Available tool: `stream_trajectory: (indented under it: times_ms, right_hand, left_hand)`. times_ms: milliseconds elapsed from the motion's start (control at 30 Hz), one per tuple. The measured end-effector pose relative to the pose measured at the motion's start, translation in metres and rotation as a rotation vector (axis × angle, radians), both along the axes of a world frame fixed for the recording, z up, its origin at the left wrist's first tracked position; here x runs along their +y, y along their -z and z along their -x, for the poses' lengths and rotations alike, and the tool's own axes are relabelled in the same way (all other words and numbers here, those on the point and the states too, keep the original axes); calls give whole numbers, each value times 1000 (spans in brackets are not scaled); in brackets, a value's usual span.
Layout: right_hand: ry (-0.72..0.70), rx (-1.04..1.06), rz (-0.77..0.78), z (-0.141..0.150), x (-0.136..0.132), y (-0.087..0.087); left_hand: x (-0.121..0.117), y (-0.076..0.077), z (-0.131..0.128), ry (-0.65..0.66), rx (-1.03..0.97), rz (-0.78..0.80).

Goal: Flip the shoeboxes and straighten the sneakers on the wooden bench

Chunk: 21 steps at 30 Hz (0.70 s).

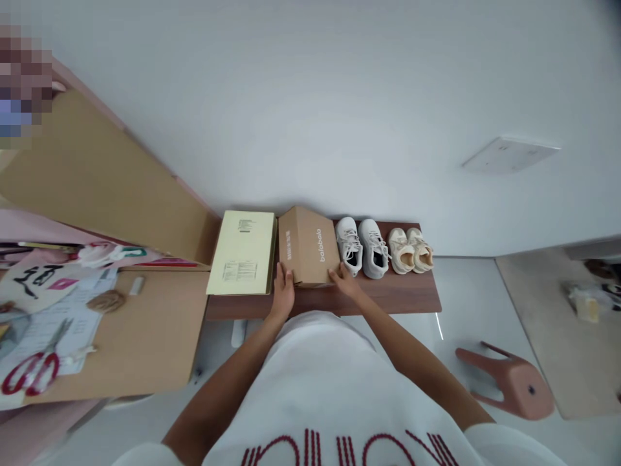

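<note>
A brown cardboard shoebox (313, 243) with white lettering sits near the middle of a narrow brown bench (388, 301). Its lid looks folded or slanted along a crease. My left hand (283, 289) grips the box's front left corner, thumb up against the side. At the front right corner, my right hand (344, 282) holds the same box, fingers bent round the edge. Just left of it lies a pale yellow box (245, 252) with printed labels. White-grey sneakers (372, 249) stand close to my right hand, and a smaller cream pair (410, 251) is farther right.
On the left, a desk (160, 336) holds red-handled scissors (41, 366), papers (92, 323) and a brown hair clump or tie (105, 300). A pink stool (519, 385) is on the floor at right. The white wall (310, 129) rises behind the bench.
</note>
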State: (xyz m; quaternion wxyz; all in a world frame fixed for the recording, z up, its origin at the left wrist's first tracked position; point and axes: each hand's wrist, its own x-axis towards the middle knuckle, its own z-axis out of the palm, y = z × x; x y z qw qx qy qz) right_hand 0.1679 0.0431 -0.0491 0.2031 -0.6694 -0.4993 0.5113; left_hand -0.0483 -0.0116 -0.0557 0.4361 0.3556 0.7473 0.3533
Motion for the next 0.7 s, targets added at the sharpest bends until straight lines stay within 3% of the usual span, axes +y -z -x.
stream_trajectory:
  times_ms: [67,133,200,300,433,533,633,700]
  right_hand:
    - [-9,111,63,9,-6,-2]
    - [-23,300,179,20,-14,-6]
    - [-11,497,275,29,-23,-10]
    - [65,624,264,34,-29,-14]
    - [181,615,204,30,-21,-12]
    - [305,490,131,27,-13,-7]
    - [380,360,96,29,-8,1]
    - [345,331,82,31,-6,7]
  left_hand:
    - [-11,-15,-2,-12,11,-41]
    - [-20,-25,-7,64,37,-100]
    - [-26,-31,-12,156,89,-158]
    - [-30,-33,-16,277,182,-191]
    - [-29,-36,-18,504,253,-183]
    - [-25,-35,-20,662,310,-188]
    - [-18,-28,-24,728,390,-144]
    - [-14,-20,-28,729,449,-104]
